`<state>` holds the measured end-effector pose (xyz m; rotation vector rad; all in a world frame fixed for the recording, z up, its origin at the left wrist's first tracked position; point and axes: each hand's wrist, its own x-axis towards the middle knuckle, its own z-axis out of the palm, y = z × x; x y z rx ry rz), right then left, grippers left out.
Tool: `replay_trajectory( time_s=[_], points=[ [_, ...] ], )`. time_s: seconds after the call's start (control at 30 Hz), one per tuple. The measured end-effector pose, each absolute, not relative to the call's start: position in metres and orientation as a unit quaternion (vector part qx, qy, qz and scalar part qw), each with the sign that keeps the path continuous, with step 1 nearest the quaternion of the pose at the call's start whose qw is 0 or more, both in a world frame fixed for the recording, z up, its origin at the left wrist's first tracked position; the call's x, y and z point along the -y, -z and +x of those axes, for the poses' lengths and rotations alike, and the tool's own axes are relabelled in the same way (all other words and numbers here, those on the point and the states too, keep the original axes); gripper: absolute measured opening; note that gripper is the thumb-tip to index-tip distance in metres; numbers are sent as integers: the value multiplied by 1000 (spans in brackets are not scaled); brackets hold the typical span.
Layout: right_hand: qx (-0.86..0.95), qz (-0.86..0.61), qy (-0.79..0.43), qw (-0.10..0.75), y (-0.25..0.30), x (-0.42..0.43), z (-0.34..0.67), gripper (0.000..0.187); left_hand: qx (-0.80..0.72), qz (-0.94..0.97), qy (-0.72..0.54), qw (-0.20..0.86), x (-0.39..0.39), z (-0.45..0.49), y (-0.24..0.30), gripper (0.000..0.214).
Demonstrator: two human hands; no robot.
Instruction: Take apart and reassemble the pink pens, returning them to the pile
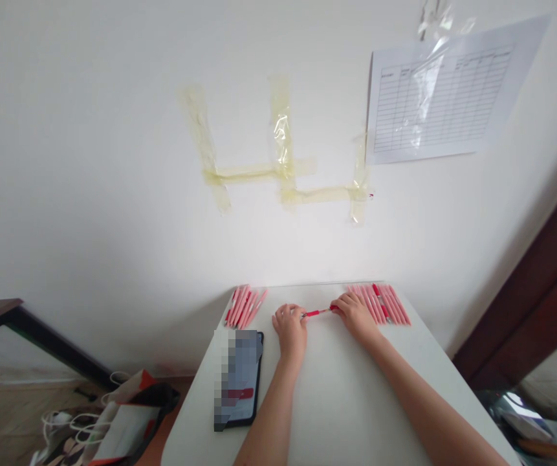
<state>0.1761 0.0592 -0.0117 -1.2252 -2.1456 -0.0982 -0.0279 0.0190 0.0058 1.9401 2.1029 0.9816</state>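
Both my hands rest at the far end of a white table [336, 395], close to the wall. Between them stretches a thin red pen [317, 313]. My left hand [290, 330] is closed on its left end, and my right hand [354, 312] is closed on its right end. A bundle of pink and red pens [245, 305] lies to the left of my left hand. A second row of pink and red pens [383, 304] lies just right of my right hand.
A tablet [239, 387] in a dark case lies on the table's left side. The white wall behind carries strips of yellowed tape [282, 149] and a printed sheet [446, 97]. Bags and cables [113, 421] sit on the floor at left; dark wooden furniture [540, 291] stands at right.
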Motion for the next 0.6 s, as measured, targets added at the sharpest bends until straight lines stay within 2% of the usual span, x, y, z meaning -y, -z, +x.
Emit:
replay_trajectory(
  time_s=[0.27, 0.6],
  points=[
    [817, -463, 32, 343, 13, -61, 180, 24, -684, 645, -335, 61, -19, -28, -4, 16],
    [817, -447, 40, 364, 12, -62, 182, 19, -680, 653, -332, 37, -19, -31, -4, 16]
  ],
)
